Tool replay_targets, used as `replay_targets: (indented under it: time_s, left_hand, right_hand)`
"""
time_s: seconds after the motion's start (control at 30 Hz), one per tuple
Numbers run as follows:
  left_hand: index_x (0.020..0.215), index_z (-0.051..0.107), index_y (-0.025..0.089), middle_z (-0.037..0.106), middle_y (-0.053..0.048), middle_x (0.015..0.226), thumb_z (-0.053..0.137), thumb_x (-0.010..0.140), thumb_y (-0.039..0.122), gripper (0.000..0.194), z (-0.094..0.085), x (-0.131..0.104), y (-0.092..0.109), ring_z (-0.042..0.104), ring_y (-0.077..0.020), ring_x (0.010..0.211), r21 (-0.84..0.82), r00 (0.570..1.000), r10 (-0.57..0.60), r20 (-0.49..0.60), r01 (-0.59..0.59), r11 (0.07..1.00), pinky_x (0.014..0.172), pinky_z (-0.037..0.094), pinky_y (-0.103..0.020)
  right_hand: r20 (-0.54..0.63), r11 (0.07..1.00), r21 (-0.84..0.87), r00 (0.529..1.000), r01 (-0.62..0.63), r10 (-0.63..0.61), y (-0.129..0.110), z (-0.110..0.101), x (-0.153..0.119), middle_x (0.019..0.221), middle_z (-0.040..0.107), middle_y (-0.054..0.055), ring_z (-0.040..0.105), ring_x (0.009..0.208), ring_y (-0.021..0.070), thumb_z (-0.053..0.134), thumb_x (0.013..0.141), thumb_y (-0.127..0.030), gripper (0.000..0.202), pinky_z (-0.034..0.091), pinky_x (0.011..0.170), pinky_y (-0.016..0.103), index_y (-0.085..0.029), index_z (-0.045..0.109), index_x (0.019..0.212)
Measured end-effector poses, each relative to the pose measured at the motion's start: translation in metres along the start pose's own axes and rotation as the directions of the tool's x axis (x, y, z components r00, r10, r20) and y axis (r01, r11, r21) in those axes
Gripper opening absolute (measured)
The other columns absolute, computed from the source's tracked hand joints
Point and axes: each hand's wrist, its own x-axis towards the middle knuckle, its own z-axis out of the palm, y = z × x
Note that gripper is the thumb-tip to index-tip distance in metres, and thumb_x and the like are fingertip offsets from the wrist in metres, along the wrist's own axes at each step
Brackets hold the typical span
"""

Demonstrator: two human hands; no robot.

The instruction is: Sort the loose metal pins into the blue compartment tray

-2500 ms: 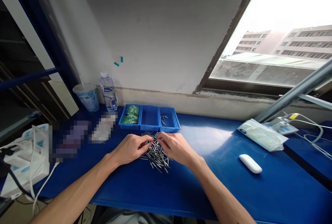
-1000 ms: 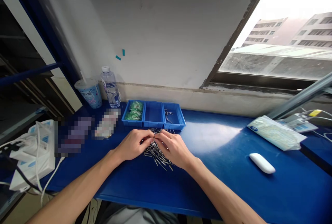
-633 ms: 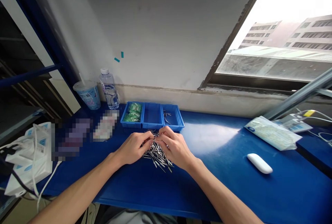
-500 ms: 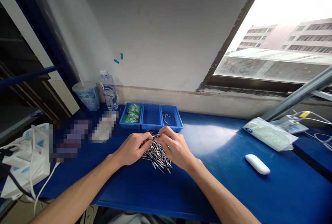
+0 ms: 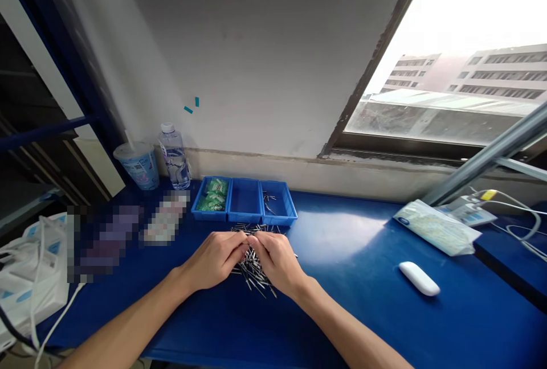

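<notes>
A loose pile of thin metal pins point(image 5: 253, 274) lies on the blue table, partly covered by both hands. My left hand point(image 5: 220, 258) comes over the pile from the left, thumb and index finger pinched together. From the right, my right hand point(image 5: 277, 259) meets it with closed fingers, the fingertips nearly touching. What the fingertips hold is too small to make out. Just behind stand three joined blue trays: the left tray point(image 5: 195, 209) holds green packets, the middle tray point(image 5: 245, 198) shows a bare bottom, and the right tray point(image 5: 291, 205) has a few pins.
A lidded cup point(image 5: 139, 167) and a water bottle point(image 5: 174, 158) stand at the back left. White power strips point(image 5: 36, 278) with cables lie far left. A white oval case point(image 5: 419, 278) and a plastic packet point(image 5: 436, 228) rest on the right of the table point(image 5: 342, 300).
The camera view has shifted slightly. My right hand has moved in closer to my left, and the fingertips now meet over the pile.
</notes>
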Motion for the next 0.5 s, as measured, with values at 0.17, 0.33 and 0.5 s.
replay_targets:
  time_s: [0.17, 0.33, 0.5]
  left_hand:
    - [0.092, 0.059, 0.019, 0.064, 0.001, 0.079, 0.047, 0.111, 0.026, 0.023, -0.007, 0.003, 0.006, 0.059, -0.0130, 0.070, 0.008, 0.993, 0.063, -0.103, -0.062, 0.998, 0.069, 0.042, -0.023]
    - [0.092, 0.059, 0.019, 0.065, 0.001, 0.080, 0.048, 0.110, 0.021, 0.021, -0.014, 0.002, 0.001, 0.059, -0.0120, 0.069, 0.033, 0.983, 0.107, -0.150, -0.103, 0.994, 0.068, 0.042, -0.022]
    - [0.093, 0.061, 0.019, 0.059, 0.004, 0.071, 0.050, 0.109, 0.024, 0.020, -0.016, -0.001, -0.012, 0.054, -0.0108, 0.062, 0.077, 0.993, 0.020, -0.119, -0.011, 0.997, 0.063, 0.039, -0.022]
  right_hand:
    - [-0.114, 0.958, -0.087, 0.953, 0.272, -0.281, 0.003, -0.021, 0.004, 0.081, 0.073, 0.003, 0.063, 0.065, 0.0115, 0.043, 0.113, -0.025, 0.034, 0.045, 0.063, 0.024, -0.020, 0.066, 0.088]
    - [-0.422, 0.866, -0.325, 0.762, 0.380, -0.492, -0.001, -0.042, 0.002, 0.094, 0.076, 0.004, 0.073, 0.080, 0.0159, 0.049, 0.104, -0.009, 0.026, 0.056, 0.071, 0.028, -0.024, 0.068, 0.110]
    - [-0.669, 0.870, -0.492, 0.650, -0.024, -0.360, 0.009, -0.061, 0.010, 0.105, 0.072, 0.009, 0.070, 0.094, 0.0248, 0.057, 0.104, -0.022, 0.014, 0.053, 0.087, 0.045, -0.026, 0.069, 0.111]
